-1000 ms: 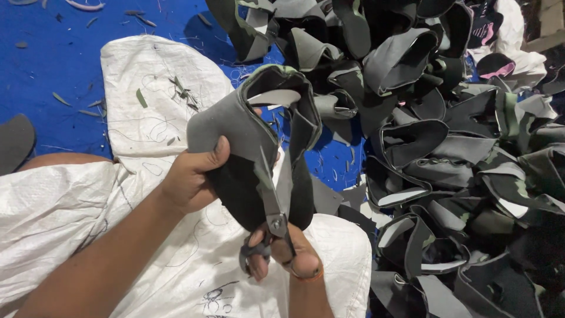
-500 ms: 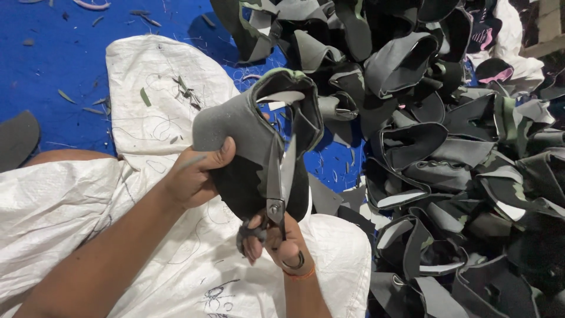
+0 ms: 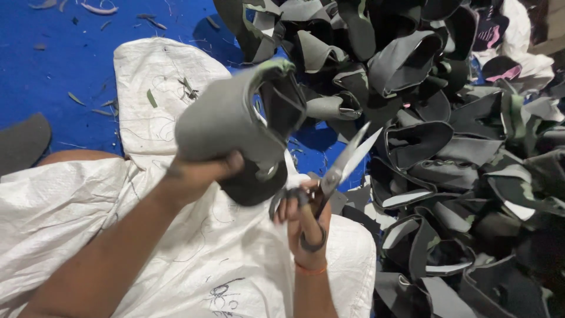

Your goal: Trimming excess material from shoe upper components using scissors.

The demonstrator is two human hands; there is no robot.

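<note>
Left hand: the left hand (image 3: 197, 171) is clenched round the lower part of a grey, curved shoe upper of soft sheet material (image 3: 235, 123), fingers wrapped over its underside and thumb pressed on the near face; the picture is blurred here.
Shoe upper: held up off the lap, tilted, its open mouth with a greenish edge facing up and to the right; a darker inner lining shows in the opening.
Right hand: the right hand (image 3: 303, 221) has its fingers closed through the dark loops of a pair of metal scissors with long silver blades (image 3: 344, 162); an orange band sits on the wrist.
Scissors: blades slightly parted, pointing up and to the right, just beside the upper and not touching it.
Lap: a white woven plastic sack with black scribbled marks (image 3: 76, 206) is spread under both arms.
Heap: a big pile of dark grey and black cut shoe uppers (image 3: 459, 153) fills the right side, reaching past the scissor tips.
Floor: a blue mat (image 3: 53, 59) strewn with thin offcut slivers lies at upper left; a dark flat piece (image 3: 20, 144) rests at its left edge.
</note>
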